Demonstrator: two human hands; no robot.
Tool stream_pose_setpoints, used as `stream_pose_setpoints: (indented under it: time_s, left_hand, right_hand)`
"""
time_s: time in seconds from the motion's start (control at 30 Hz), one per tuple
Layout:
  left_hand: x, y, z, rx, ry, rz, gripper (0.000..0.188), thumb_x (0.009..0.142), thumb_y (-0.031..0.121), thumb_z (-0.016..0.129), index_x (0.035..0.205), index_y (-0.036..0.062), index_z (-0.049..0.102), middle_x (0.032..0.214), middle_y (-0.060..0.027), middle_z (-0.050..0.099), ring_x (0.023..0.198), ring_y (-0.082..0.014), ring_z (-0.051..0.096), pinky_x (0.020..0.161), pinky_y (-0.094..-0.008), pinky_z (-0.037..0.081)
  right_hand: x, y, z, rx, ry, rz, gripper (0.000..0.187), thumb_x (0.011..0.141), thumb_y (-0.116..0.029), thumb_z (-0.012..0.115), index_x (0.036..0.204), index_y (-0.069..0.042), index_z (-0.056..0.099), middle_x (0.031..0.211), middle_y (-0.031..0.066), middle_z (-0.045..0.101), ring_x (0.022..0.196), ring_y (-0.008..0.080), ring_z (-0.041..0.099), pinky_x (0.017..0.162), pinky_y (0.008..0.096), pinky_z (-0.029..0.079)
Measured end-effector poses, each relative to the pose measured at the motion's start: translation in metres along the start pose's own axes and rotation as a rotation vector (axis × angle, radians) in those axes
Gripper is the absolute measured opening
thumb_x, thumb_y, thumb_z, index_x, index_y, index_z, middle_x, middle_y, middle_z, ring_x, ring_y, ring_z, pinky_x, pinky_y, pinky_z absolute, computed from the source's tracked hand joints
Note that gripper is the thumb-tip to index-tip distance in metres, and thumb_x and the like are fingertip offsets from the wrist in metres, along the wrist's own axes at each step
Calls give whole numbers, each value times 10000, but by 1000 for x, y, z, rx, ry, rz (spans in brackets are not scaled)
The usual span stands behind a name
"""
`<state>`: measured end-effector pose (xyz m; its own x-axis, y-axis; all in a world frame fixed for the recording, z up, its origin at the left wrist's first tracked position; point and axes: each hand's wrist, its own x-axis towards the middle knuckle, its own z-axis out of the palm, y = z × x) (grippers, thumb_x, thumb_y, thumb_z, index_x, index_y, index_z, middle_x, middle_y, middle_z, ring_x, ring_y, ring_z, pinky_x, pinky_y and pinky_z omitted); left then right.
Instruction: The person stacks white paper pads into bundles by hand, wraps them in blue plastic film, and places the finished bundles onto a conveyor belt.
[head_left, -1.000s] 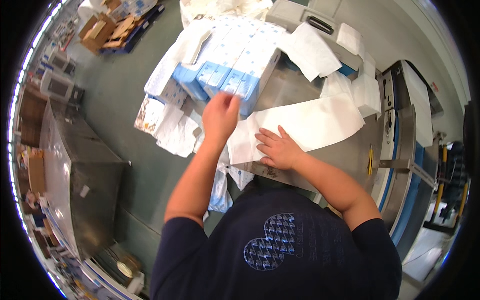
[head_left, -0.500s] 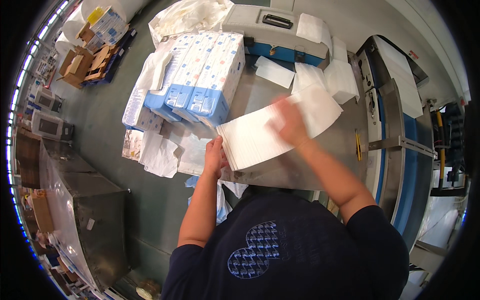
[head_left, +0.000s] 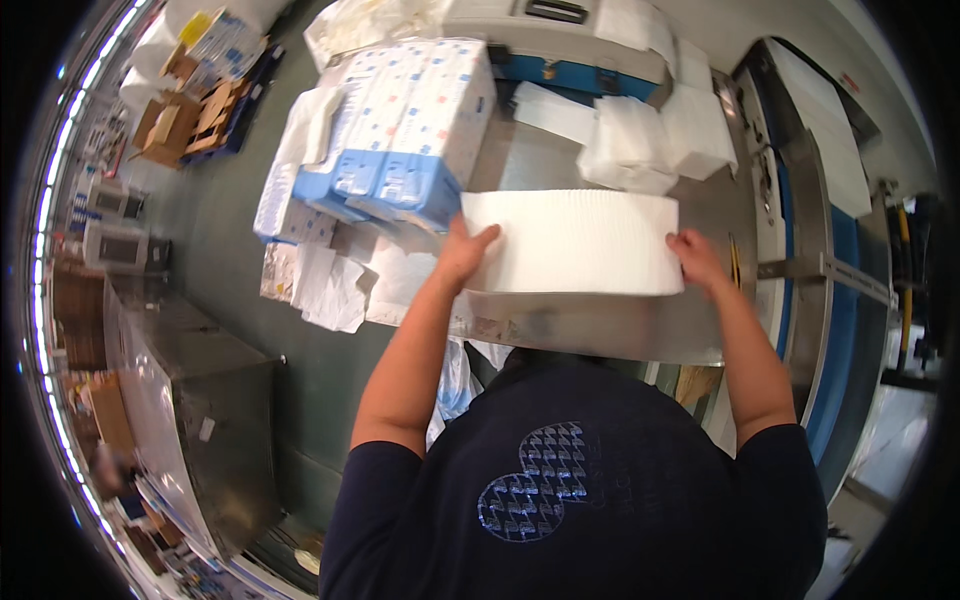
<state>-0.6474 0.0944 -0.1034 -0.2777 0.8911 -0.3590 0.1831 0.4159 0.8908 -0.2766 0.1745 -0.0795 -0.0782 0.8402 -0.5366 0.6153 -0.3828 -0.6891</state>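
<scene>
A long stack of folded white paper towels (head_left: 575, 243) lies crosswise in front of me, over the near part of the metal table (head_left: 600, 318). My left hand (head_left: 466, 250) grips its left end, thumb on top and fingers mostly hidden. At the opposite end my right hand (head_left: 698, 259) closes round the edge, its thumb against the side. Just beyond my left hand stand blue-and-white printed packs (head_left: 415, 140), side by side. White paper bundles (head_left: 630, 150) rest behind the stack on the right, near a loose flat white sheet (head_left: 553, 114).
A grey case with a blue base (head_left: 530, 72) stands at the back. Along the right runs a machine with a blue belt (head_left: 842, 300). Crumpled white sheets (head_left: 330, 288) hang over the table's left edge. A metal cabinet (head_left: 225, 440) stands on the floor at left.
My right hand has moved from the top of the stack to its right end. The stack, fanned and slanted before, is now straight and level between both hands.
</scene>
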Motion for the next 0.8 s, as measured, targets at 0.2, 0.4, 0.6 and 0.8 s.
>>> stream_pose_setpoints:
  time_s: [0.2, 0.4, 0.6, 0.8]
  left_hand:
    - [-27, 33, 11, 885, 439, 345, 578, 712, 292, 617, 1187, 10, 445, 1145, -217, 502, 1040, -397, 473, 873, -444, 393]
    - [-84, 60, 118, 1016, 18, 902, 374, 686, 227, 641, 1037, 119, 569, 1176, -133, 493, 1170, -348, 388, 929, -591, 273]
    - [-107, 69, 182, 895, -266, 1035, 369, 675, 272, 662, 1009, 134, 587, 1230, -124, 456, 1204, -345, 360, 959, -581, 257]
    - [-102, 65, 200, 1277, -360, 1106, 567, 603, 427, 690, 1066, 118, 580, 1289, -76, 420, 1253, -306, 301, 973, -608, 216]
  right_hand:
    - [-59, 21, 45, 574, -116, 86, 330, 862, -233, 536, 1123, -37, 491, 986, 66, 572, 835, 160, 560, 703, 291, 470]
    - [-53, 46, 58, 262, 76, -123, 404, 836, -316, 548, 1069, 13, 519, 881, 92, 611, 799, 187, 584, 694, 317, 463]
    - [-51, 66, 54, 1128, -68, 234, 325, 845, -289, 520, 995, -3, 565, 866, 99, 612, 779, 217, 591, 674, 328, 463]
    - [-42, 114, 42, -64, 413, -2, 238, 841, -244, 488, 965, -48, 538, 785, 178, 606, 752, 337, 585, 673, 429, 461]
